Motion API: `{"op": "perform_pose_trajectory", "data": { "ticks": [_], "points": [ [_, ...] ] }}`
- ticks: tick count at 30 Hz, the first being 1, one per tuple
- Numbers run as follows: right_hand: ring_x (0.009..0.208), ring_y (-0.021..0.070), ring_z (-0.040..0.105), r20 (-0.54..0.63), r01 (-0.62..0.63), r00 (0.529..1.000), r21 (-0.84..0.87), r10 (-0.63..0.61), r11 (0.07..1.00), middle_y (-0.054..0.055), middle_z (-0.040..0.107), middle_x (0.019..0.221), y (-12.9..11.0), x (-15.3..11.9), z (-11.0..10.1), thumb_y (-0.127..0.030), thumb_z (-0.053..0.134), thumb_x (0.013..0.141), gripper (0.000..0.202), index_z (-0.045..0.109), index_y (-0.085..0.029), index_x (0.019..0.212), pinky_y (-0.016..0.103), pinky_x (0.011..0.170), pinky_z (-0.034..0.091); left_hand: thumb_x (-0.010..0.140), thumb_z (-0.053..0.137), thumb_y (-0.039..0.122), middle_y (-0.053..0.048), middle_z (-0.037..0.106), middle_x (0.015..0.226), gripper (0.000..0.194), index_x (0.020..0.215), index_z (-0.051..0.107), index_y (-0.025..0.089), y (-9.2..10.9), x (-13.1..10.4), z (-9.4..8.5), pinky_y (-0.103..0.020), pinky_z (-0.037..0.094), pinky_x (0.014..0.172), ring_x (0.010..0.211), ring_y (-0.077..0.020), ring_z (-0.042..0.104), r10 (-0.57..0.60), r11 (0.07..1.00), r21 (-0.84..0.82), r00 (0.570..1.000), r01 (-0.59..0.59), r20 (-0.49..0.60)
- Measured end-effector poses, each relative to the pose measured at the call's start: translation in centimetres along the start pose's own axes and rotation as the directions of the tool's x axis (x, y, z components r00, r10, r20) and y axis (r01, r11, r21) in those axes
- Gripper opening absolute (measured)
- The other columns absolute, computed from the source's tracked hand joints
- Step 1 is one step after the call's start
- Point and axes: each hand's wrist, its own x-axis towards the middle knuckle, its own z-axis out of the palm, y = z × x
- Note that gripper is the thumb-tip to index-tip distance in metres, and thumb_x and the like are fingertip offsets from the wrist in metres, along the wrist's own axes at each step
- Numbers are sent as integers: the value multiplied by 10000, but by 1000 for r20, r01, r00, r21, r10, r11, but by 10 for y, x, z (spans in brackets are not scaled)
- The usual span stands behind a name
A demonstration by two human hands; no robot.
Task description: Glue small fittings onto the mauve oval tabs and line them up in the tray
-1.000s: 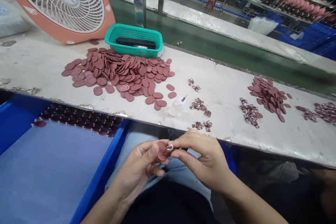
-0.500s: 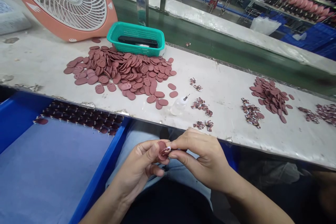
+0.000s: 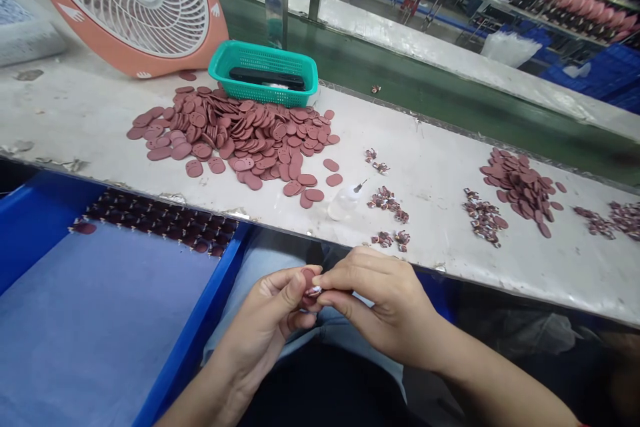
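Between thumb and fingers, my left hand [image 3: 273, 310] grips a flat reddish-brown oval disc [image 3: 309, 275] above my lap. A small brown and white figure piece [image 3: 313, 291] lies against the disc's face, pinched by the thumb and forefinger of my right hand [image 3: 373, 300]. My fingertips cover part of both pieces. Just beyond my hands, a small clear bottle with a needle tip [image 3: 345, 201] stands on the bench. Small figure pieces [image 3: 385, 200] lie in loose clusters beside it.
A large heap of oval discs [image 3: 250, 133] spreads before a green basket [image 3: 265, 95] and an orange fan [image 3: 220, 13]. Rightward lies a smaller disc pile [image 3: 520, 187]. At lower left, a blue tray [image 3: 115, 320] holds rows of dark pieces. Behind the bench runs a green belt [image 3: 400, 70].
My right fingers have moved slightly left and the figure piece now sits closer against the disc. A small piece on the green belt has shifted right. The view has tilted slightly.
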Motion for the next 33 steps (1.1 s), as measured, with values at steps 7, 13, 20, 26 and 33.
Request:
{"op": "perform_pose_trajectory", "data": {
  "ticks": [7,13,20,26,33],
  "points": [
    [719,140,665,-47,27,999,-7,-27,1000,30,739,839,4,-3,9,-156,630,951,91,667,-180,1031,257,689,544,612,923,361,-8,699,668,322,830,808,154,-1,1,-1,-135,531,552,581,-75,606,-11,1000,-22,999,11,-32],
    [747,148,662,-21,67,998,50,-66,997,60,740,860,3,-5,22,-129,637,936,78,668,-148,1006,268,713,557,538,957,358,33,614,560,319,665,764,139,-1,2,2,-115,465,463,476,-37,509,13,997,-74,997,-19,-77],
    [767,154,667,-36,86,996,81,-83,993,68,743,884,2,-7,22,-125,619,945,95,670,-147,1022,280,726,558,522,965,335,53,563,534,326,646,732,142,-2,-3,2,-129,490,423,446,-47,520,-41,996,-79,997,35,-63],
    [729,141,664,-2,-42,999,157,43,987,31,751,827,7,0,12,-153,680,917,75,707,-177,982,257,711,533,533,963,287,21,664,612,305,728,765,162,-6,0,2,-150,537,401,544,-101,626,-39,996,-83,998,34,-59],
    [732,131,665,78,-246,969,285,233,926,21,748,802,15,5,6,-175,719,881,71,762,-186,936,231,690,520,882,691,151,-23,708,659,157,739,751,125,-5,0,3,-160,558,421,577,-119,695,-50,997,-63,989,41,-141]
  ]
}}
